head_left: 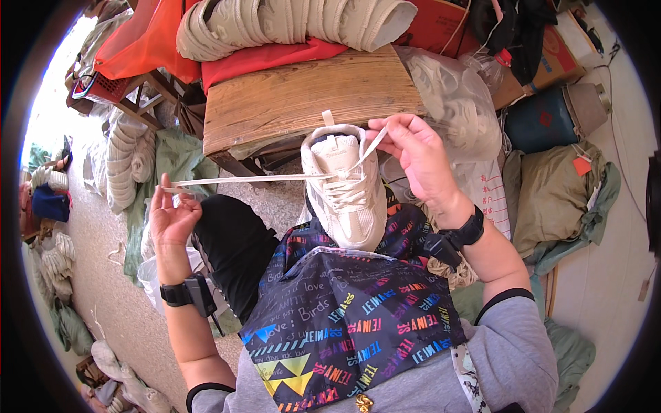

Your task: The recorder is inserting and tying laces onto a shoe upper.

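A cream sneaker (348, 206) rests on my lap, its toe toward me and its heel loop toward the wooden bench. White laces (268, 179) run crisscross through its eyelets. My left hand (172, 217), out to the left, pinches one lace end, and that lace stretches taut across to the shoe. Close by the shoe's collar, my right hand (416, 151) grips the other lace between thumb and fingers. This shorter stretch slants down to the tongue (335, 155). Neither hand touches the shoe body.
A wooden bench (303, 96) stands just beyond the shoe, with a row of nested beige shoe uppers (289, 27) on it. Clear plastic bags of shoes (458, 103) lie to its right. A dark blue bucket (540, 117) and a tan sack (551, 199) sit farther right.
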A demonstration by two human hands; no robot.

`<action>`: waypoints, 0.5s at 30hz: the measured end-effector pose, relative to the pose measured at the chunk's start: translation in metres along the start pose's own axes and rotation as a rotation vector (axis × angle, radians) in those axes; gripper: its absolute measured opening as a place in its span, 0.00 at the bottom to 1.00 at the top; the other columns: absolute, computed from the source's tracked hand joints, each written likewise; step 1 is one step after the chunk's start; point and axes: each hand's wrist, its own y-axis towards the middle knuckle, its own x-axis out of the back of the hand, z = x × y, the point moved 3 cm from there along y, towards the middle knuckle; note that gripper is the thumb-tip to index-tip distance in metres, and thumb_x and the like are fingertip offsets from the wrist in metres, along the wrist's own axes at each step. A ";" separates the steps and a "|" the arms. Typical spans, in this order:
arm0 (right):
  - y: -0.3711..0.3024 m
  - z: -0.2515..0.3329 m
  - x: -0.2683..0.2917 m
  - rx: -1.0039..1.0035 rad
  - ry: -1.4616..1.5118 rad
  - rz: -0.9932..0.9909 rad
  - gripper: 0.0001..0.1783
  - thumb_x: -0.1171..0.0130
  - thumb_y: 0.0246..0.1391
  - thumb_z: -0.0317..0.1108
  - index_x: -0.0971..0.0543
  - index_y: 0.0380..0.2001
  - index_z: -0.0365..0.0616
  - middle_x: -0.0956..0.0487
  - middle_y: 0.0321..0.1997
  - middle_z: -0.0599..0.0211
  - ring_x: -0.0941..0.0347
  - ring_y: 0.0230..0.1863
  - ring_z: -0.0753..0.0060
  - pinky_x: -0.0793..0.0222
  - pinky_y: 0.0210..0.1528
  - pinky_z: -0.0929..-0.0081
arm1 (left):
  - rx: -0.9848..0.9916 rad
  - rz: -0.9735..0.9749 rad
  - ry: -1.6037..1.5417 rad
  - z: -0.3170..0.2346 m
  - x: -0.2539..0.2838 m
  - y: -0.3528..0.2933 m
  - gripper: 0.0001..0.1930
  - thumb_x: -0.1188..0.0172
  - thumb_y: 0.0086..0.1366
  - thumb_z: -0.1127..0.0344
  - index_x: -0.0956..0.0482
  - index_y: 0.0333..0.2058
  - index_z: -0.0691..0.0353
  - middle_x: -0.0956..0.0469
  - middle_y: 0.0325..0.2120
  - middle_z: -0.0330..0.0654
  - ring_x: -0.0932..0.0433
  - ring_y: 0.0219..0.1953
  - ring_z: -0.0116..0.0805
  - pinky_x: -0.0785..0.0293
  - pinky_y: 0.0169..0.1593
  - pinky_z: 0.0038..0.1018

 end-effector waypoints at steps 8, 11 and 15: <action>0.023 0.027 0.087 -0.010 0.356 -0.210 0.11 0.47 0.62 0.28 0.26 0.46 0.38 0.20 0.36 0.60 0.24 0.30 0.78 0.23 0.38 0.75 | -0.420 -0.162 -0.127 -0.120 0.051 0.022 0.14 0.44 0.67 0.54 0.18 0.48 0.46 0.28 0.54 0.39 0.31 0.51 0.35 0.34 0.49 0.35; 0.027 0.052 0.153 0.111 0.332 -0.377 0.13 0.48 0.60 0.24 0.26 0.48 0.36 0.20 0.37 0.61 0.28 0.25 0.80 0.28 0.29 0.79 | -0.585 -0.165 -0.035 -0.096 0.019 0.002 0.18 0.47 0.69 0.52 0.22 0.52 0.52 0.29 0.55 0.40 0.31 0.55 0.37 0.34 0.53 0.35; 0.027 0.082 0.246 0.235 0.313 -0.568 0.15 0.52 0.57 0.20 0.28 0.49 0.35 0.21 0.39 0.60 0.32 0.24 0.81 0.34 0.26 0.82 | -0.941 0.086 0.939 -0.005 -0.026 -0.027 0.16 0.44 0.69 0.56 0.21 0.50 0.58 0.21 0.45 0.36 0.28 0.49 0.26 0.33 0.50 0.23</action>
